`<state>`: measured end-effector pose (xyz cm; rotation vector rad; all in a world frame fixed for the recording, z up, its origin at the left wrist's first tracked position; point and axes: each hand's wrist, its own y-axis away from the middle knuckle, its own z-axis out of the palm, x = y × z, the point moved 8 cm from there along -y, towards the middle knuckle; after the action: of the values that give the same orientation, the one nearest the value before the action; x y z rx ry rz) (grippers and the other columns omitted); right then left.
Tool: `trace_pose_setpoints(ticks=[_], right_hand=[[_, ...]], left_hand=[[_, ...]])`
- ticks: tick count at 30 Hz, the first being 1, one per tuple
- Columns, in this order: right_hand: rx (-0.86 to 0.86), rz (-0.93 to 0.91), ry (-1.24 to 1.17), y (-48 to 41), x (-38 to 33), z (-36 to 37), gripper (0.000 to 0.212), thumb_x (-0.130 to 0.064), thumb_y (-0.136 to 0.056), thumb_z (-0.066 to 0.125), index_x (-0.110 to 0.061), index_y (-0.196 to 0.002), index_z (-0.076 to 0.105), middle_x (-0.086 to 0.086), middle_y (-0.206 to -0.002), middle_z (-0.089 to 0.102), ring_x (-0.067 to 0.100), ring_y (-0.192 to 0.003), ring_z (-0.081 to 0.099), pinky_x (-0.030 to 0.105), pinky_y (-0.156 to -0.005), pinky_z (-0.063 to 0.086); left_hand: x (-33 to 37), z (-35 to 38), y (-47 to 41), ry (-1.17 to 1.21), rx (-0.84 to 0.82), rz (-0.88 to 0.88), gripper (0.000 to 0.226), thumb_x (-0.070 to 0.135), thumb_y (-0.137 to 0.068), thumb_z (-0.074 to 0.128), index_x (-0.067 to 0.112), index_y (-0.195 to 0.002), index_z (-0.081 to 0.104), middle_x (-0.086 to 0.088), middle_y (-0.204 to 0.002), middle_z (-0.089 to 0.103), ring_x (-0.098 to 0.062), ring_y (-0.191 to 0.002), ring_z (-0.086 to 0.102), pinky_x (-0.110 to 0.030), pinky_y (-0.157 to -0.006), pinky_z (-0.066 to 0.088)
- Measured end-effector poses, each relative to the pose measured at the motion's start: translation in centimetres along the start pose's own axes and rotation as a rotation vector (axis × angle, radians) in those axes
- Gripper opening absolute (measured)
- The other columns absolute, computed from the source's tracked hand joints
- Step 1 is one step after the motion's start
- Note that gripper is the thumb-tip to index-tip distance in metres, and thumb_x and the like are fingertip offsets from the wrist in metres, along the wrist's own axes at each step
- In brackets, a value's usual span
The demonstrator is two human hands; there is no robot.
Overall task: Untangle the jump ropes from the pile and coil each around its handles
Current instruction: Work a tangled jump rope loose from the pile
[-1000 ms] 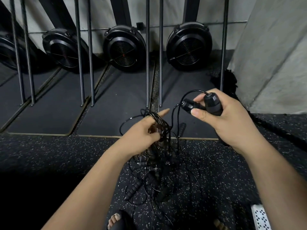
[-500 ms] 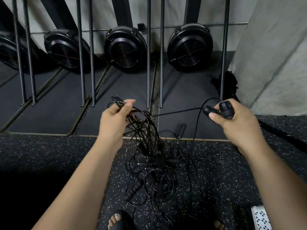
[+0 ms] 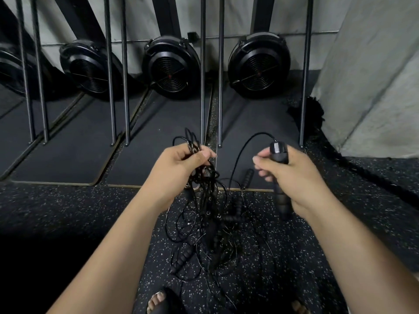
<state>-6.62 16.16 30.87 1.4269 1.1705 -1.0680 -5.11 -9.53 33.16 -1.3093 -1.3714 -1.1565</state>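
Note:
A tangled pile of black jump ropes (image 3: pixel 213 236) lies on the speckled rubber floor between my forearms, with several ribbed black handles among the thin cords, one at the lower left (image 3: pixel 183 257). My left hand (image 3: pixel 179 166) grips a bunch of cord loops and holds them up above the pile. My right hand (image 3: pixel 292 175) holds black jump rope handles (image 3: pixel 279 155) upright; a cord arcs from their top down into the pile. Another handle (image 3: pixel 247 177) lies on the mat between my hands.
Dark floor mats (image 3: pixel 158 137) lie ahead, crossed by upright metal rods (image 3: pixel 203 71). Round black fan housings (image 3: pixel 258 62) stand along the back wall. A concrete pillar (image 3: pixel 371 71) rises at the right. My feet in sandals (image 3: pixel 158 302) show at the bottom edge.
My left hand has moved back right toward the centre with the gripped loops. My right hand has come inward and turned the handles upright; the taut cord between the hands has slackened into an arc.

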Motion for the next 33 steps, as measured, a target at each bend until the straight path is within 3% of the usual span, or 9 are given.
trace_pose_setpoints(ticks=[4, 11, 15, 20, 24, 27, 30, 33], right_hand=[[-0.166, 0.103, -0.312, 1.3, -0.5, 3.2, 0.018, -0.012, -0.094, 0.080, -0.007, -0.110, 0.074, 0.011, -0.095, 0.080, 0.016, -0.076, 0.068, 0.026, -0.065, 0.052], [-0.258, 0.220, -0.275, 2.4, 0.3, 5.4, 0.018, -0.030, -0.091, 0.084, -0.016, -0.101, 0.079, 0.004, -0.087, 0.079, 0.014, -0.071, 0.070, 0.027, -0.068, 0.058], [-0.193, 0.317, -0.393, 2.3, 1.4, 5.2, 0.006, -0.023, -0.093, 0.080, -0.017, -0.095, 0.077, 0.002, -0.089, 0.078, 0.017, -0.076, 0.072, 0.035, -0.072, 0.060], [0.003, 0.178, -0.342, 0.4, 0.4, 1.6, 0.021, -0.006, -0.090, 0.078, -0.010, -0.111, 0.078, 0.001, -0.077, 0.070, 0.015, -0.064, 0.060, 0.028, -0.058, 0.050], [0.162, 0.050, -0.307, -0.3, -1.1, -2.5, 0.023, -0.031, -0.093, 0.083, -0.018, -0.110, 0.073, 0.001, -0.063, 0.061, 0.016, -0.052, 0.053, 0.028, -0.051, 0.046], [0.185, -0.048, -0.262, -0.3, -2.5, -4.0, 0.010, -0.026, -0.097, 0.079, -0.021, -0.101, 0.070, 0.005, -0.062, 0.060, 0.019, -0.051, 0.056, 0.028, -0.049, 0.047], [0.155, -0.037, -0.262, -0.5, -2.4, -4.1, 0.009, -0.013, -0.095, 0.079, -0.015, -0.098, 0.071, 0.005, -0.072, 0.069, 0.018, -0.060, 0.066, 0.028, -0.052, 0.051], [0.062, 0.027, -0.265, -0.5, -1.6, -2.5, 0.009, -0.009, -0.093, 0.079, -0.012, -0.100, 0.074, 0.008, -0.085, 0.078, 0.017, -0.066, 0.070, 0.028, -0.055, 0.051]], left_hand=[[0.2, 1.9, 0.5, -0.067, -0.184, 0.008, 0.014, 0.026, -0.104, 0.070, 0.019, -0.104, 0.082, -0.018, -0.105, 0.076, -0.028, -0.097, 0.074, -0.056, -0.104, 0.054], [0.6, 5.2, 2.3, -0.188, -0.457, 0.036, 0.015, 0.021, -0.101, 0.072, 0.014, -0.110, 0.081, 0.002, -0.111, 0.081, -0.015, -0.112, 0.074, -0.035, -0.108, 0.053], [0.4, 5.7, 2.6, -0.285, -0.516, 0.023, 0.013, 0.022, -0.100, 0.074, 0.021, -0.109, 0.083, 0.007, -0.113, 0.079, -0.011, -0.113, 0.072, -0.036, -0.110, 0.051], [0.6, 4.0, 2.2, -0.352, -0.411, 0.036, 0.011, 0.027, -0.100, 0.073, 0.030, -0.106, 0.082, 0.011, -0.107, 0.079, -0.007, -0.105, 0.072, -0.032, -0.102, 0.052], [0.3, 1.0, 1.4, -0.462, -0.224, 0.055, 0.010, 0.033, -0.104, 0.068, 0.029, -0.102, 0.078, 0.013, -0.095, 0.078, -0.004, -0.088, 0.070, -0.022, -0.083, 0.049], [0.3, -0.4, 1.2, -0.367, -0.125, 0.018, 0.021, 0.038, -0.106, 0.063, 0.023, -0.100, 0.075, 0.007, -0.095, 0.079, -0.007, -0.088, 0.073, -0.020, -0.080, 0.051], [1.3, -1.1, 1.3, -0.321, -0.092, 0.041, 0.031, 0.039, -0.109, 0.057, 0.015, -0.093, 0.069, 0.004, -0.083, 0.073, -0.009, -0.077, 0.067, -0.016, -0.072, 0.048], [2.6, -1.7, 1.4, -0.331, -0.074, 0.074, 0.042, 0.053, -0.106, 0.052, 0.015, -0.092, 0.064, -0.012, -0.081, 0.059, -0.016, -0.068, 0.049, -0.032, -0.067, 0.038]])
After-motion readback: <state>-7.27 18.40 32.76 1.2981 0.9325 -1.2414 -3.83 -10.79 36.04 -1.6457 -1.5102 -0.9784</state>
